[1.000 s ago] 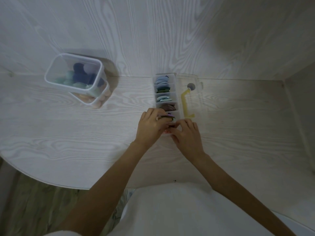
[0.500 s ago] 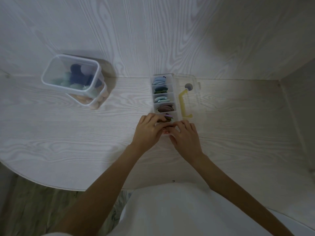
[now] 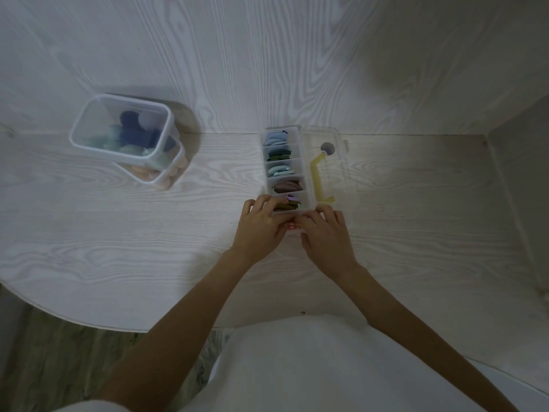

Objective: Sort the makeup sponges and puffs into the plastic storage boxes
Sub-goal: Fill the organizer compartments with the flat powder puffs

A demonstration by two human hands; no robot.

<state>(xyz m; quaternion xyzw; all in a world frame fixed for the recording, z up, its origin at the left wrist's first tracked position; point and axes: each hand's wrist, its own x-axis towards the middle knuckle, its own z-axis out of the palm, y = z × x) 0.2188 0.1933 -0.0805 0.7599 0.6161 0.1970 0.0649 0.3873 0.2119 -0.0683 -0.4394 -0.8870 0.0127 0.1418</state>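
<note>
A clear divided storage box [image 3: 303, 162] lies at the back middle of the table, its lid [image 3: 337, 173] with a yellow handle [image 3: 317, 179] folded open to the right. Its compartments hold flat puffs in blue, green, light blue and mauve. My left hand [image 3: 260, 224] rests at the box's near left corner, fingertips on the olive and purple puffs [image 3: 287, 205]. My right hand [image 3: 326, 233] lies on the near right corner, fingers over the rim. Between my thumbs, a pink puff [image 3: 292, 226] shows in the nearest compartment.
Two clear tubs stand stacked at the back left: the upper tub [image 3: 77, 129] holds blue, navy and teal sponges, and the lower tub [image 3: 167, 181] holds peach ones. Wood-grain walls close off the back and the right side. The table's rounded front edge [image 3: 89, 322] curves at lower left.
Both hands have stayed at the box's near end. My left hand's fingers have flattened down onto the olive and purple puffs. The view shifted slightly.
</note>
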